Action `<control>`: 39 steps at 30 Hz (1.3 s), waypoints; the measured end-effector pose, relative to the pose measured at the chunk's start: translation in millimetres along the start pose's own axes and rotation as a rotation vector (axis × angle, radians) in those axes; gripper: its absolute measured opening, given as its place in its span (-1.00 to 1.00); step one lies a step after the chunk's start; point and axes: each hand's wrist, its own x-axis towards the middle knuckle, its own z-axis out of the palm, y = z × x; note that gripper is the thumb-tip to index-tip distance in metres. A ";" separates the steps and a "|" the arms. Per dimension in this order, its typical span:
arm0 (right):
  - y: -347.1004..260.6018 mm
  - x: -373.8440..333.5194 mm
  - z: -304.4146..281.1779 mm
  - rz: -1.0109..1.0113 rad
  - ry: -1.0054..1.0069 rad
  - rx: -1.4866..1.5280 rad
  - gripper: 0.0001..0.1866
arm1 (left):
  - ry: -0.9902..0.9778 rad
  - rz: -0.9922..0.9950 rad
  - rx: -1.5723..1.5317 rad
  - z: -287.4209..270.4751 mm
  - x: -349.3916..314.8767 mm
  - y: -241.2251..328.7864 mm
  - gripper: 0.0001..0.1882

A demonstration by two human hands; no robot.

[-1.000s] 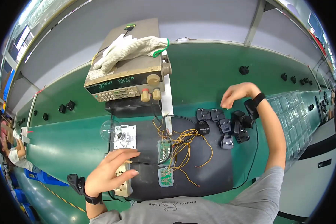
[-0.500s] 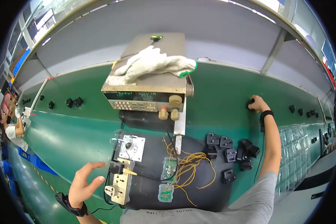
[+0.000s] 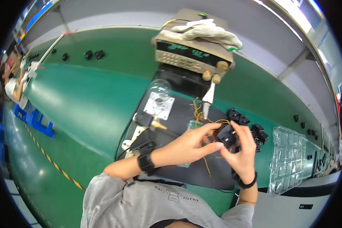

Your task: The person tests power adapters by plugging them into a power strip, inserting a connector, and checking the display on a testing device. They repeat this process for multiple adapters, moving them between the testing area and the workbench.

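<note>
One black plug [image 3: 226,136] is held between two hands, over the dark mat [image 3: 193,174]. From the plug, the left hand [image 3: 197,143] is found at nine o'clock and the right hand [image 3: 244,154] at about five o'clock. On its left side, the plug is pinched by the thumb and fingers of the left hand. It is gripped by the right hand too, with a finger at the top and the thumb low down. How hard it is pressed cannot be told.

Also from the plug, two more plugs [image 3: 234,114] are seen at one o'clock, and a small heap of plugs [image 3: 259,133] at three o'clock. A clear tray [image 3: 290,159] is laid at four o'clock. Yellow wires [image 3: 197,110] are spread near ten o'clock, partly hidden by the hands. Farther out at ten o'clock, a glass bulb [image 3: 159,88] is set on a white plate [image 3: 167,108]. At eleven o'clock, a box with buttons and knobs [image 3: 195,51] is topped by a white glove [image 3: 205,30].
</note>
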 end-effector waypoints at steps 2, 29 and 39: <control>-17.1 -10.9 21.8 0.040 0.001 0.070 -0.35 | -0.049 0.011 0.110 -7.0 -7.0 7.1 -0.45; -141.6 -16.6 171.7 -0.122 -0.203 -0.116 -0.40 | 0.406 0.162 0.376 -206.8 -114.7 -27.4 -0.68; -132.8 -6.3 162.3 -0.210 -0.389 -0.186 -0.45 | 0.042 0.323 0.521 -198.3 -64.5 -40.7 -0.46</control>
